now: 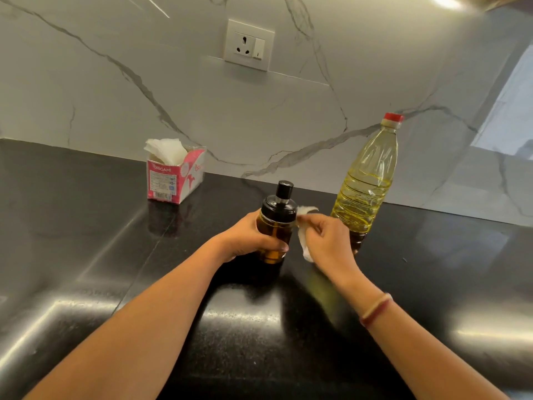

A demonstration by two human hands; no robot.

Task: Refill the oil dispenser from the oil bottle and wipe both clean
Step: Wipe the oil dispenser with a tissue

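**Now wiping the dispenser's side**

My left hand (251,238) is wrapped round the dispenser (277,223), fingers curled across its glass front, so it stands steady on the counter (115,255) while I rub. My right hand (326,241) pinches a crumpled tissue (302,239) between thumb and fingertips. It presses the tissue against the dispenser's right side, just under the black lid (279,204), where I judge drips would run. That lid is on and the glass looks well filled with amber oil, so I take the refill as done. The bottle (366,183) stands upright just right of the dispenser and a little behind it, red cap (392,118) on, touched by neither hand. I judge it is close enough for me to wipe it next. The box (173,177) sits well left of the dispenser and behind it, sheets sticking up for a fresh pull.
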